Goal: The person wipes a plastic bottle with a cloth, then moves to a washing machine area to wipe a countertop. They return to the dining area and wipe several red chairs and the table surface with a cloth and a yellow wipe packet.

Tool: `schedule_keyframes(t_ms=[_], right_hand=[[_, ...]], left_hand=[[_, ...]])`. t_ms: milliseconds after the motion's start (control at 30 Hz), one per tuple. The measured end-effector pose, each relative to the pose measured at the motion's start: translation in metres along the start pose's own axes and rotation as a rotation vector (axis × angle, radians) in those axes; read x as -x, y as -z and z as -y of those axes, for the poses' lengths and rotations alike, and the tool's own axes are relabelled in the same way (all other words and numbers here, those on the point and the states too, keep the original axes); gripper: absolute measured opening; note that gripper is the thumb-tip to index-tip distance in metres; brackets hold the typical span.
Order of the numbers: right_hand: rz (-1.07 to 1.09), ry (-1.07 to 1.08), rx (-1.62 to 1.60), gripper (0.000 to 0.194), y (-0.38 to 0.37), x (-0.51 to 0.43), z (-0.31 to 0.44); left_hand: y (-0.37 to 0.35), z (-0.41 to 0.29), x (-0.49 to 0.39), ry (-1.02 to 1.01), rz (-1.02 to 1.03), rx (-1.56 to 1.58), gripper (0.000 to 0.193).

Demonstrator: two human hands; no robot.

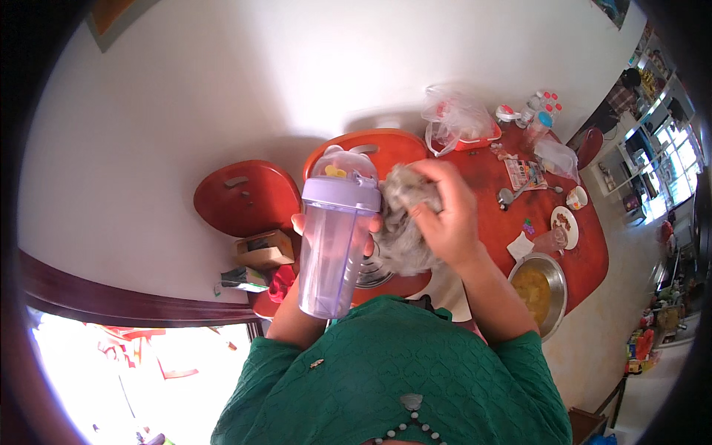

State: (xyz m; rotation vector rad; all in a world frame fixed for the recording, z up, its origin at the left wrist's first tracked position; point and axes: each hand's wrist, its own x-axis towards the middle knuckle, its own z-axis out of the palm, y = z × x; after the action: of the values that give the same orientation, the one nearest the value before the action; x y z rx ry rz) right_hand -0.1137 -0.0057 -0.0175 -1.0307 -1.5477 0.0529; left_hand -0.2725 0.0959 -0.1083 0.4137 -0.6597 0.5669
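A clear plastic tumbler (328, 261) with a lilac lid and a domed top stands nearly upright before my chest. My left hand (371, 236) is wrapped around it from behind, its fingers showing at both sides and faintly through the wall. In my right hand (450, 222) is a crumpled grey cloth (409, 245), bunched under the thumb and fingers and hanging down just right of the tumbler. The cloth and hand are slightly blurred. Partly hidden below them lies a round metal item (371, 276).
On the red table (492, 228) sit a steel basin (562, 311) of yellowish food, a plate (573, 225), a cup (577, 198), a ladle (505, 196) and a plastic bag (459, 119). Red chairs (247, 194) line the wall, near a cardboard box (264, 250).
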Motion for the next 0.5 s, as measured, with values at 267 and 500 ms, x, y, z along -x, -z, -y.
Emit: schedule_keyframes(t_ms=[267, 500], right_hand=[[0.231, 0.149, 0.186, 0.035, -0.008, -0.004, 0.026], [0.341, -0.044, 0.060, 0.035, 0.006, 0.018, -0.002]], left_hand=[[-0.010, 0.007, 0.017, 0.005, -0.279, -0.151, 0.110], [-0.004, 0.008, 0.028, 0.048, -0.206, -0.052, 0.109]])
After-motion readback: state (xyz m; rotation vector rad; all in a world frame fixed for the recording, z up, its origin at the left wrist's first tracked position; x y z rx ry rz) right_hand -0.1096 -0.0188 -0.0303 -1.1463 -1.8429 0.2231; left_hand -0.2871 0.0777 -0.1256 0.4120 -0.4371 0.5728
